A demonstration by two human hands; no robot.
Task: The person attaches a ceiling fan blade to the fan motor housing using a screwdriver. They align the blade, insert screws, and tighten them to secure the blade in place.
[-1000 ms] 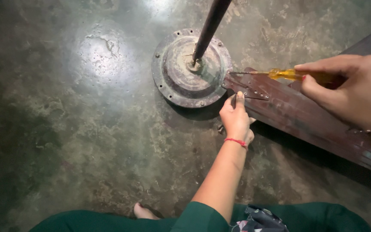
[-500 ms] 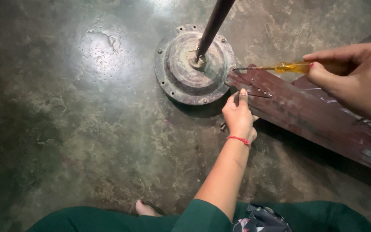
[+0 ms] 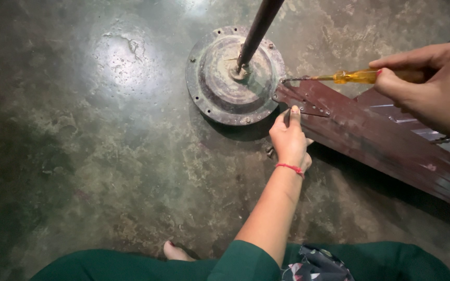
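Pressing down at the blade's root, the left hand point(image 3: 289, 136) has its fingers curled against the near edge of the long reddish-brown metal fan blade point(image 3: 386, 138), thumb laid flat on top just beside the blade's grey perforated bracket point(image 3: 302, 104); a thin red thread bracelet point(image 3: 289, 167) circles the wrist. Over on the other side, the right hand point(image 3: 433, 83) is closed tight around the handle of a screwdriver with a translucent yellow grip point(image 3: 358, 77), thumb and fingers wrapped fully round it. The steel shaft runs level to the left, its tip meeting the spot where the bracket touches the rim of the round, dusty grey metal motor housing point(image 3: 220, 86). That housing lies flat on the mottled greenish concrete floor point(image 3: 89, 156), with a dark metal rod point(image 3: 256, 31) rising tilted from its centre. The blade stretches away to the lower right. Green clothing point(image 3: 131, 265) fills the bottom edge, a bare toe point(image 3: 175, 252) peeking out beside it.
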